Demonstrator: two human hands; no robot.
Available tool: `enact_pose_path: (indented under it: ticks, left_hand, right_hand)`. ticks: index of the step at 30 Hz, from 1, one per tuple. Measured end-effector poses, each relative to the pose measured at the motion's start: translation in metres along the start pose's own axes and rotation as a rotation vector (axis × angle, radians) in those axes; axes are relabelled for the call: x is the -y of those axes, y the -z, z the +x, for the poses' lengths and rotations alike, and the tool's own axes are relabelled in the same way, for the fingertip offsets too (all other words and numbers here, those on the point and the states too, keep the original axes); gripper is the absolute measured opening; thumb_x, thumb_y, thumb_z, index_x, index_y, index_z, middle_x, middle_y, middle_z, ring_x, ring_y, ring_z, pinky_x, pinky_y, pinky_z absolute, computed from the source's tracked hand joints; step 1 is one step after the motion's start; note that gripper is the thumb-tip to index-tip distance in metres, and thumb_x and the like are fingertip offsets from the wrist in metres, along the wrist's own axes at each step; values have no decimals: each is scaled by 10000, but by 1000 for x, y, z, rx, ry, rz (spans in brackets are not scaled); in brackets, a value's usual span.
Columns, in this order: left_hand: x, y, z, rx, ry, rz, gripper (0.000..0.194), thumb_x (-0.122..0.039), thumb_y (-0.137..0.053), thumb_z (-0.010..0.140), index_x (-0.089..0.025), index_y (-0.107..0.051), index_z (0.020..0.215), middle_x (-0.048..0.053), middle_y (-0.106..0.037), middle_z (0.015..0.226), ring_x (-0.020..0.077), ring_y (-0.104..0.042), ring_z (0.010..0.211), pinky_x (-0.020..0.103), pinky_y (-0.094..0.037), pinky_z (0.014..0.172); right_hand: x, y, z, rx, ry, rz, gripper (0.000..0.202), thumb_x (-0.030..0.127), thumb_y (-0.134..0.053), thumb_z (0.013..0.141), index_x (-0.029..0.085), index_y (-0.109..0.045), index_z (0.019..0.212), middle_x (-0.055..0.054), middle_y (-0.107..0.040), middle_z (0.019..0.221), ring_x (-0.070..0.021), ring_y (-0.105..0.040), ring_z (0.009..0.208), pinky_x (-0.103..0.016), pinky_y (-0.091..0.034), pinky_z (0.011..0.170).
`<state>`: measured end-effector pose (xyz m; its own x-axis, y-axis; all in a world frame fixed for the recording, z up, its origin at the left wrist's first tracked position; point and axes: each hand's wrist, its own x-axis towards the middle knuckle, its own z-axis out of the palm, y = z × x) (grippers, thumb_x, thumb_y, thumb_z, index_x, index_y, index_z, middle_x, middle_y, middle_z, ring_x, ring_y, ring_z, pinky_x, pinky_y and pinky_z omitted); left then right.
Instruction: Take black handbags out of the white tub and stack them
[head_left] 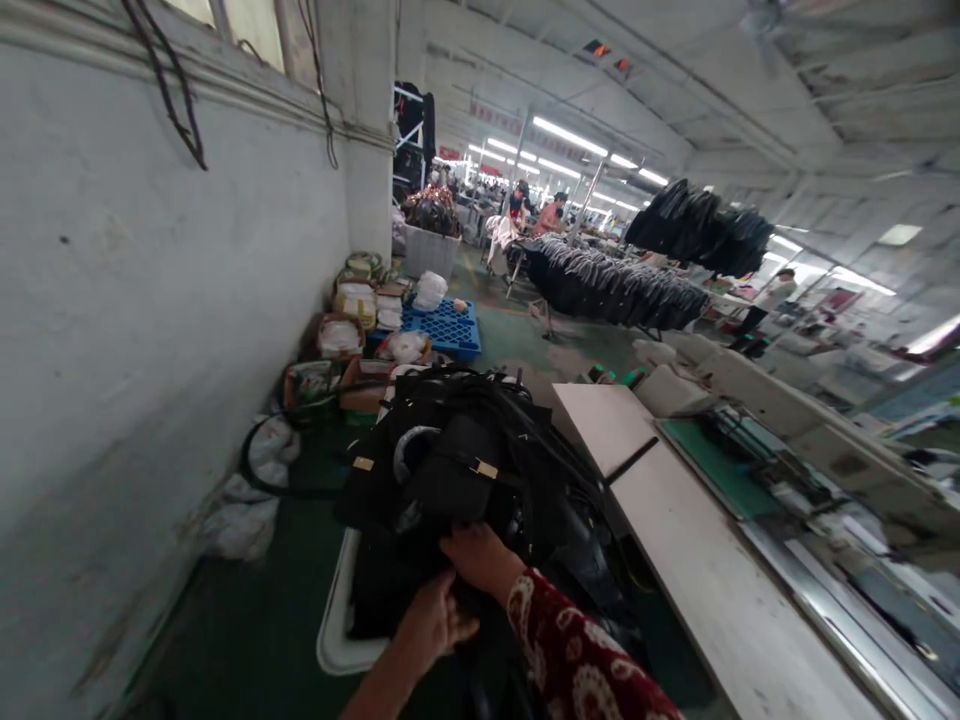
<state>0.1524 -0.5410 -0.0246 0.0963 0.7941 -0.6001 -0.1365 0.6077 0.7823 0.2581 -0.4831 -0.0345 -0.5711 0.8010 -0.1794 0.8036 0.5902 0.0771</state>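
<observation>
Black fabric pieces (450, 480) lie heaped over a white plastic bin (334, 630), some with small tan labels (487, 469). At the near side of the heap my right hand (484, 556), below a dark red patterned sleeve, is closed on a piece of black fabric. Just below and to its left, my left hand (431, 622) has its fingers curled round black fabric too. Dark cloth hides the fingertips of both hands, so the edges of the held fabric cannot be made out.
A pale table (697, 540) with a sewing machine (757, 470) stands on the right. A white wall (150, 330) runs along the left. Boxes (311, 385) and a blue pallet (450, 328) lie beyond the bin. Racks of dark garments (607, 285) and several people are farther back.
</observation>
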Motion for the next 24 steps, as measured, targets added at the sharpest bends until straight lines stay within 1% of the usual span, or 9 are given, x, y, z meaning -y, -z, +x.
enact_pose_path:
  ticks: [3, 5, 7, 9, 11, 13, 15, 19, 24]
  left_hand:
    - [-11, 12, -10, 226, -263, 363, 269, -364, -516, 770, -138, -625, 675, 57, -634, 550, 194, -583, 531, 348, -488, 589]
    - [-34, 15, -2, 294, -657, 639, 304, -354, -485, 793, -192, -626, 1008, 82, -677, 991, 227, -595, 947, 371, -446, 867]
    - [-56, 15, 23, 194, -950, 885, 460, -323, -487, 795, -280, -465, 1252, 39, -434, 1365, 250, -314, 1286, 442, -224, 1065]
    - [-68, 15, 58, -34, -1031, 1105, 546, -307, -516, 773, -265, -402, 1305, 48, -277, 1454, 295, -117, 1352, 517, -93, 1082]
    - [-66, 19, 90, -301, -984, 1204, 575, -352, -507, 778, -228, -377, 1324, 90, -220, 1471, 336, -64, 1351, 566, -65, 1062]
    - [-54, 28, 111, -580, -831, 1153, 628, -451, -433, 806, -205, -289, 1366, 143, -163, 1479, 378, -65, 1341, 631, -98, 1018]
    - [-40, 40, 122, -754, -643, 1019, 683, -534, -338, 819, -202, -185, 1396, 187, -132, 1474, 409, -98, 1327, 671, -179, 960]
    - [-34, 63, 140, -670, -481, 872, 699, -591, -261, 813, -227, -151, 1399, 162, -214, 1460, 362, -226, 1304, 628, -286, 933]
    - [-44, 78, 173, -678, -370, 815, 707, -597, -269, 803, -146, -301, 1346, 168, -289, 1430, 355, -273, 1282, 641, -221, 964]
  right_hand:
    - [-5, -7, -13, -64, 12, -33, 181, 160, -435, 846, 176, -569, 966, -99, -606, 977, -207, -585, 837, -354, -469, 706]
    - [-6, -13, -26, -122, 21, -82, 204, 162, -450, 838, 159, -554, 1014, -121, -593, 1029, -224, -568, 890, -362, -464, 727]
    - [-7, -16, -38, -140, 38, -118, 217, 145, -441, 837, 153, -545, 1027, -124, -593, 1024, -222, -562, 888, -355, -461, 718]
    - [-12, -14, -50, -117, 33, -110, 219, 124, -423, 837, 189, -544, 1007, -98, -593, 996, -195, -567, 806, -335, -461, 680]
    - [-21, -12, -62, -98, 27, -72, 253, 112, -423, 830, 247, -528, 1016, -75, -562, 1069, -178, -564, 795, -324, -461, 686]
    - [-31, -13, -74, -94, 42, -22, 300, 111, -438, 815, 296, -501, 1043, -56, -509, 1168, -186, -558, 877, -326, -462, 724]
    - [-41, -19, -86, -84, 59, 79, 353, 92, -442, 793, 309, -473, 1070, -36, -490, 1193, -184, -542, 956, -307, -463, 760]
    - [-60, -29, -92, -260, -98, 351, 446, 145, -483, 756, 229, -380, 1182, -71, -470, 1221, -178, -498, 1074, -287, -447, 867]
    - [-85, -15, -43, -602, -499, 287, 456, 324, -418, 843, 185, -348, 1272, -144, -445, 1267, -282, -385, 1194, -477, -360, 949]
